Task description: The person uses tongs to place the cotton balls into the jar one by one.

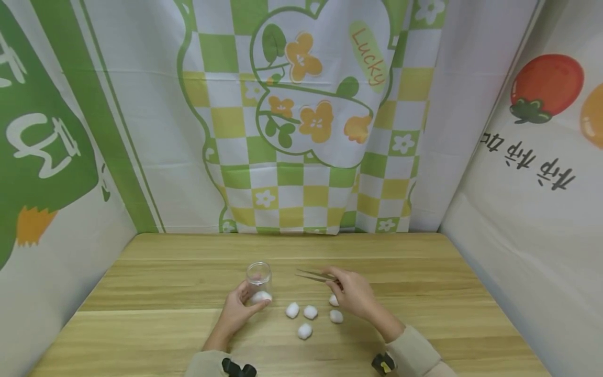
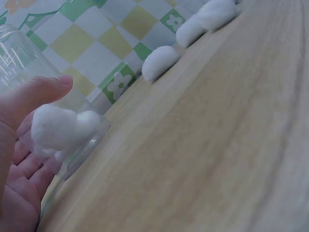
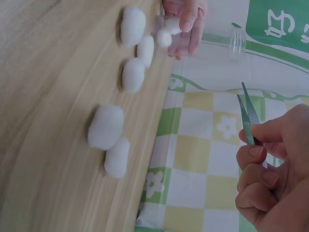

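Note:
My left hand (image 1: 247, 302) grips a small clear jar (image 1: 258, 277) standing on the wooden table (image 1: 155, 293). A white cotton ball (image 1: 260, 297) lies inside at the bottom; it also shows through the glass in the left wrist view as cotton (image 2: 60, 128) beside my thumb (image 2: 41, 92). My right hand (image 1: 336, 281) pinches metal tweezers (image 1: 313, 275), held above the table with the tips pointing left toward the jar and nothing between them. Several loose cotton balls (image 1: 304, 330) lie between the hands. The right wrist view shows the tweezers (image 3: 247, 116) and loose cotton balls (image 3: 105, 126).
A printed cloth backdrop (image 1: 301, 115) hangs behind the table, with cloth walls at both sides. Bare wood spreads to the left of the jar and along the far edge. A sleeve cuff (image 1: 414, 351) and wrist camera mounts sit at the near edge.

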`<control>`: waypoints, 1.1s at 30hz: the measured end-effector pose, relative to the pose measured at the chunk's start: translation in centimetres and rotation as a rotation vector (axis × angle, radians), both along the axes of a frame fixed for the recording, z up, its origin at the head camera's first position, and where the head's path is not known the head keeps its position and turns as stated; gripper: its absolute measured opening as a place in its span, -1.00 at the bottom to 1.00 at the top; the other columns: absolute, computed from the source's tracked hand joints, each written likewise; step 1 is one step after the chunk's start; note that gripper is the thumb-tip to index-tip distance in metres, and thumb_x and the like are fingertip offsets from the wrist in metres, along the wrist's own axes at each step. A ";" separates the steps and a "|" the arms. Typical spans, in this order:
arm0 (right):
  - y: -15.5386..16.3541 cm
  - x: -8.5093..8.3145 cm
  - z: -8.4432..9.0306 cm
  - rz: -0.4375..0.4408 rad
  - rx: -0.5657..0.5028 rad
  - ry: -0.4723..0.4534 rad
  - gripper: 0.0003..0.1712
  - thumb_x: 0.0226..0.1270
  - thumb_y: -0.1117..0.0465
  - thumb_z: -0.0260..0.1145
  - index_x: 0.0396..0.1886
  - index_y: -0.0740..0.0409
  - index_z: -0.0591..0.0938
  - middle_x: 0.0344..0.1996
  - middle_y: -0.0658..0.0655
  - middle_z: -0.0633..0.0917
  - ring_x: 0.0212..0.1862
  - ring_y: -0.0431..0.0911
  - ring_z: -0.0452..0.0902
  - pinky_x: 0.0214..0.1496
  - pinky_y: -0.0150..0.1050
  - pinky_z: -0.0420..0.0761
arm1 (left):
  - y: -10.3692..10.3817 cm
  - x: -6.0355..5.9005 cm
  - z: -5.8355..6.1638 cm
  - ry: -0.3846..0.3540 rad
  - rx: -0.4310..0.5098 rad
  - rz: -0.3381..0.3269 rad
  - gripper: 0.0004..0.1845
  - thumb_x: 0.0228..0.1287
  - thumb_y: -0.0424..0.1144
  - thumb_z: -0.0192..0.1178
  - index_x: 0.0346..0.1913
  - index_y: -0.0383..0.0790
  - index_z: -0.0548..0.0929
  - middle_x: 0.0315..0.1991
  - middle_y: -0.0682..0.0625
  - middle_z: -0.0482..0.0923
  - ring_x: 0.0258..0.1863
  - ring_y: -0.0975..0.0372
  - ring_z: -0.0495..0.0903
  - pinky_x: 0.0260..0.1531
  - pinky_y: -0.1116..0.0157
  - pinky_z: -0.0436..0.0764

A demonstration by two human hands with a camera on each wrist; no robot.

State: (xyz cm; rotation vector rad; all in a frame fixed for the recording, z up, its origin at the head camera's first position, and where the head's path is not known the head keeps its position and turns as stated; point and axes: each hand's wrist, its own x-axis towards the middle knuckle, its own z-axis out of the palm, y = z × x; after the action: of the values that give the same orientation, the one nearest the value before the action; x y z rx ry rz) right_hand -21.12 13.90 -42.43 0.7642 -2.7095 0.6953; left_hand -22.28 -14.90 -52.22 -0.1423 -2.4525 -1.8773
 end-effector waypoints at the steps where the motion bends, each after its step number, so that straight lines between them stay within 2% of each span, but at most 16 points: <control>1: 0.1 0.0 0.0 -0.009 -0.004 -0.001 -0.76 0.33 0.28 0.25 -0.02 0.12 0.63 -0.59 -0.01 0.64 -0.59 -0.41 0.28 -0.60 -0.56 0.29 | 0.0 0.0 0.0 -0.002 0.001 0.001 -0.27 0.05 -0.29 0.43 0.29 -0.38 0.38 0.29 -0.33 0.44 0.33 -0.15 0.42 0.41 -0.02 0.37; 15: 1.9 -0.1 -0.8 -0.076 0.020 0.014 -0.76 0.32 0.24 0.28 -0.03 0.06 0.63 -0.72 -0.09 0.48 -0.64 -0.40 0.12 -0.66 -0.55 0.10 | 0.0 0.1 0.2 -0.012 -0.002 -0.004 -0.24 0.06 -0.26 0.43 0.32 -0.38 0.35 0.33 -0.33 0.39 0.36 -0.16 0.38 0.43 -0.04 0.34; 21: 2.6 -0.2 -1.3 -0.076 0.029 0.036 -0.76 0.30 0.24 0.29 -0.04 0.06 0.64 -0.73 -0.09 0.47 -0.64 -0.40 0.13 -0.64 -0.54 0.10 | 0.0 0.1 0.1 0.001 -0.006 0.001 -0.24 0.06 -0.26 0.43 0.32 -0.39 0.34 0.32 -0.36 0.39 0.34 -0.20 0.39 0.41 -0.07 0.36; 33: 4.3 -0.3 -1.7 -0.076 0.039 0.037 -0.75 0.29 0.28 0.29 -0.04 0.09 0.64 -0.72 -0.09 0.47 -0.62 -0.41 0.15 -0.62 -0.54 0.14 | 0.1 0.1 0.2 -0.017 0.000 -0.005 -0.25 0.06 -0.25 0.43 0.32 -0.34 0.36 0.33 -0.32 0.40 0.35 -0.15 0.39 0.42 -0.03 0.37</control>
State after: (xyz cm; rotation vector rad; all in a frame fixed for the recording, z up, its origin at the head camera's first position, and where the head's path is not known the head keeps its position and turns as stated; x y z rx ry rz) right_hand -21.44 18.22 -44.18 0.6727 -2.7106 0.6068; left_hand -22.22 -14.83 -52.02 -0.1327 -2.4648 -1.8889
